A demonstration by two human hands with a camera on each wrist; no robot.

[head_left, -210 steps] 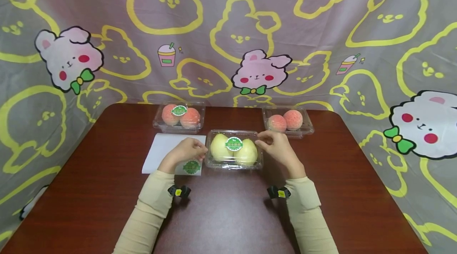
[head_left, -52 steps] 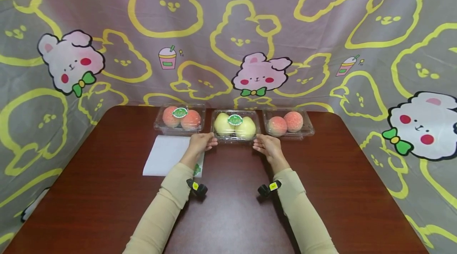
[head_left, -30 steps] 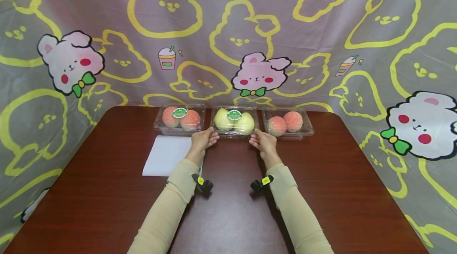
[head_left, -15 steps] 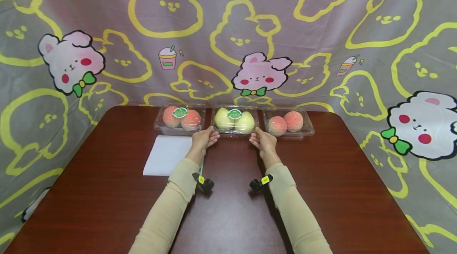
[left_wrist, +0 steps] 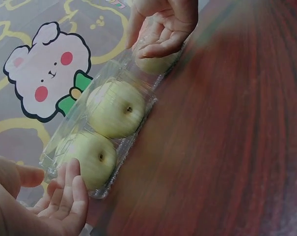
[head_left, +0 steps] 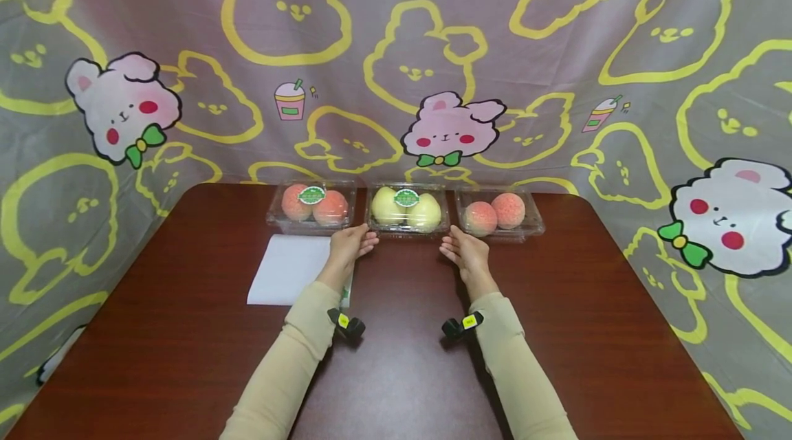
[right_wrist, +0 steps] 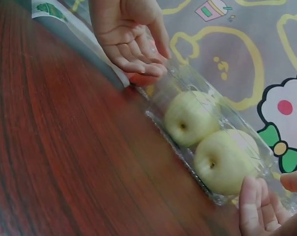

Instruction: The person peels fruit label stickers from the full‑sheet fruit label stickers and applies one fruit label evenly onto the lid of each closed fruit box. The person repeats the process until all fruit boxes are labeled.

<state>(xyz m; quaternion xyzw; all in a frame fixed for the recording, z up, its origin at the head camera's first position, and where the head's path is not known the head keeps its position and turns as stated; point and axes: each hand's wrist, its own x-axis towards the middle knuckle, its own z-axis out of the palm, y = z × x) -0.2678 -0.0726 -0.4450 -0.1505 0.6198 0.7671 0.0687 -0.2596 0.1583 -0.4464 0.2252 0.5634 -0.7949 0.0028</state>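
Note:
A clear plastic box of two yellow-green pears [head_left: 406, 210] stands at the table's back, a round green-and-white sticker [head_left: 406, 198] on its lid. By its near left corner is my left hand [head_left: 348, 251], thumb and fingers parted and holding nothing. My right hand [head_left: 469, 258] is just off the near right corner, its fingers relaxed and bent a little. In the left wrist view the left fingers [left_wrist: 69, 196] lie close to the box's end; whether they touch it I cannot tell. The right fingers [right_wrist: 256, 204] look likewise in the right wrist view.
Left of the pears stands a clear box of peaches [head_left: 314, 206] with a sticker; on the right, another box of peaches [head_left: 498, 213] shows no sticker. A white sheet [head_left: 291, 271] lies partly under my left forearm. A patterned curtain [head_left: 346, 82] hangs behind the table [head_left: 396, 357].
The pear box has moved from mid-table back into line with the peach boxes. Within the last half second both hands have drawn back slightly from it, the right one also rightward.

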